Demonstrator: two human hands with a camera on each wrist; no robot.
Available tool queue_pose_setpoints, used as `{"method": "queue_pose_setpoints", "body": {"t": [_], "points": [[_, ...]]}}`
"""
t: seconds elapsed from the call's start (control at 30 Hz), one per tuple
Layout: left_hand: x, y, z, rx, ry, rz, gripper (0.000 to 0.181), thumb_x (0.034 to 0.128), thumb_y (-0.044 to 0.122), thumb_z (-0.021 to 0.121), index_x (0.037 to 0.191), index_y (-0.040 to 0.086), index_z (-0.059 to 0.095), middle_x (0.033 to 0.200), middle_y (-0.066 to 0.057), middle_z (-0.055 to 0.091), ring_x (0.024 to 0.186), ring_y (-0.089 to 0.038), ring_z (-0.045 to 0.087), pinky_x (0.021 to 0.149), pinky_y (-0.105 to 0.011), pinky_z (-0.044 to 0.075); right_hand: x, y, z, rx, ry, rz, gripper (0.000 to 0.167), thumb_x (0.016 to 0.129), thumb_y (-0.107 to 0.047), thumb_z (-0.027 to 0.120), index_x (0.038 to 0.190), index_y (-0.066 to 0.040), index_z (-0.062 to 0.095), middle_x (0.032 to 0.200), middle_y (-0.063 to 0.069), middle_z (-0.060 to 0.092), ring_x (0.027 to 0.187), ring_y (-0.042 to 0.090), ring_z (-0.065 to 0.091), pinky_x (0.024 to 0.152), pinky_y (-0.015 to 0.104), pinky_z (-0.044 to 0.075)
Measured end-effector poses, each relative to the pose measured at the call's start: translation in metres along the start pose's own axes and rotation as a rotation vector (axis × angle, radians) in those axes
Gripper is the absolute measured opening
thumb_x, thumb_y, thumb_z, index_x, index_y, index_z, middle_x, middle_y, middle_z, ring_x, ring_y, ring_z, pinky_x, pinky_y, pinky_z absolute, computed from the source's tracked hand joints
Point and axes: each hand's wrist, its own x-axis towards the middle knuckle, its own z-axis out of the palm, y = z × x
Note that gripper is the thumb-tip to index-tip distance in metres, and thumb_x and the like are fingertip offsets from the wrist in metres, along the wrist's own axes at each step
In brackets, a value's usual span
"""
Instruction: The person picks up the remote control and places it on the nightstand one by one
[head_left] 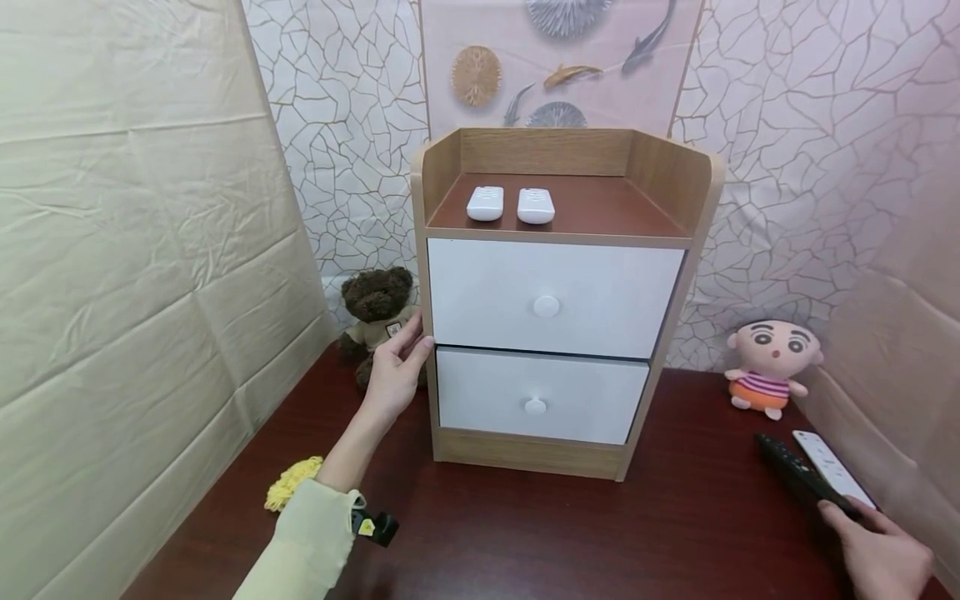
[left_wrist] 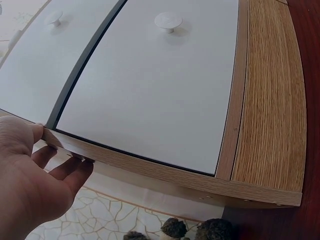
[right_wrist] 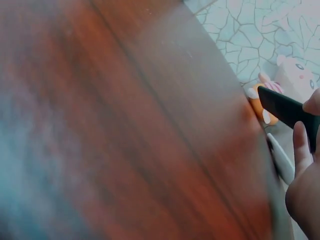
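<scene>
In the head view, a small wooden cabinet (head_left: 527,457) with two white drawers stands on the dark red table. Both drawers are closed, the upper drawer (head_left: 487,292) above the lower drawer (head_left: 480,392). My left hand (head_left: 396,367) holds the cabinet's left side, near the level where the drawers meet. In the left wrist view its thumb lies at the front edge, its fingers (left_wrist: 80,175) on the outer side. At the right, my right hand (head_left: 885,550) grips a black remote control (head_left: 793,467). Beside that lies a white remote control (head_left: 832,465).
Two small white rounded objects, one (head_left: 486,203) left of the other (head_left: 536,206), sit on the cabinet top. A brown teddy bear (head_left: 377,296) is behind my left hand. A plush doll (head_left: 774,354) sits at the back right. Something yellow and fringed (head_left: 292,482) lies left.
</scene>
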Motion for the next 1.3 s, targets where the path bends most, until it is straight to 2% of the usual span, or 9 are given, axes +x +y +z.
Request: {"method": "queue_pose_setpoints", "body": {"t": [0.07,0.23,0.4,0.53,0.67,0.77,0.97,1.17,1.3], "points": [[0.0,0.0,0.0,0.001,0.0,0.0,0.056,0.1076,0.009,0.055,0.158,0.0,0.033,0.161,-0.02,0.034,0.142,-0.033,0.043,0.112,-0.038,0.043,-0.003,-0.004,-0.002,0.084,0.006,0.009,0.05,0.082,-0.021,0.084,0.061,-0.057,0.058,0.057,-0.039,0.047,0.064,-0.018,0.044,0.052,0.002,0.036],[0.0,0.0,0.0,0.014,0.003,0.001,0.056,0.1075,0.009,0.055,0.158,0.0,0.034,0.16,-0.02,0.035,0.142,-0.032,0.043,0.113,-0.041,0.042,-0.01,-0.017,-0.009,0.223,0.014,0.049,0.045,0.082,-0.016,0.085,0.062,-0.051,0.066,0.054,-0.031,0.056,0.056,-0.016,0.051,0.052,0.002,0.037],[-0.001,0.0,0.0,0.022,0.006,-0.002,0.056,0.1077,0.009,0.055,0.158,0.0,0.034,0.161,-0.02,0.035,0.143,-0.032,0.042,0.113,-0.043,0.041,-0.014,-0.035,-0.014,0.451,-0.018,0.07,0.036,0.083,-0.001,0.08,0.072,-0.036,0.08,0.051,-0.013,0.064,0.047,-0.005,0.059,0.047,0.006,0.041],[-0.001,-0.001,0.0,0.022,0.006,-0.007,0.056,0.1079,0.01,0.055,0.159,0.001,0.033,0.161,-0.019,0.034,0.143,-0.032,0.041,0.114,-0.043,0.04,-0.018,-0.044,-0.011,0.699,-0.103,-0.028,0.034,0.087,0.014,0.07,0.084,-0.017,0.084,0.056,-0.002,0.068,0.05,0.003,0.064,0.051,0.008,0.047],[0.0,-0.001,0.0,0.022,0.006,-0.005,0.056,0.1078,0.01,0.055,0.159,0.001,0.033,0.161,-0.019,0.035,0.143,-0.032,0.041,0.114,-0.043,0.04,-0.023,-0.049,-0.008,1.017,-0.278,-0.194,0.033,0.09,0.026,0.055,0.097,0.004,0.08,0.068,0.01,0.073,0.056,0.014,0.069,0.06,0.015,0.055],[0.0,-0.001,-0.001,0.02,0.007,0.0,0.056,0.1077,0.01,0.055,0.159,0.001,0.034,0.161,-0.02,0.035,0.143,-0.032,0.042,0.114,-0.043,0.041,-0.027,-0.055,-0.005,1.147,-0.384,-0.29,0.033,0.091,0.029,0.049,0.106,0.013,0.075,0.077,0.016,0.075,0.062,0.019,0.07,0.068,0.018,0.058],[0.0,-0.001,-0.001,0.014,0.003,0.004,0.056,0.1078,0.01,0.055,0.158,0.0,0.033,0.161,-0.02,0.035,0.144,-0.032,0.041,0.114,-0.043,0.04,-0.041,-0.078,0.001,1.171,-0.42,-0.36,0.035,0.09,0.033,0.046,0.113,0.02,0.068,0.09,0.019,0.075,0.066,0.023,0.069,0.075,0.021,0.059],[0.001,-0.002,-0.001,0.008,0.002,-0.002,0.056,0.1078,0.009,0.055,0.158,-0.001,0.033,0.161,-0.021,0.034,0.145,-0.032,0.038,0.115,-0.043,0.039,-0.057,-0.102,0.008,1.113,-0.317,-0.334,0.034,0.088,0.034,0.048,0.112,0.021,0.068,0.092,0.019,0.075,0.064,0.022,0.068,0.075,0.02,0.059],[0.001,-0.002,-0.001,0.009,0.002,0.004,0.056,0.1077,0.009,0.055,0.158,-0.002,0.033,0.161,-0.022,0.034,0.146,-0.032,0.038,0.116,-0.043,0.038,-0.064,-0.114,0.011,1.075,-0.293,-0.325,0.034,0.088,0.034,0.051,0.113,0.02,0.068,0.091,0.018,0.075,0.065,0.021,0.068,0.074,0.019,0.058]]}}
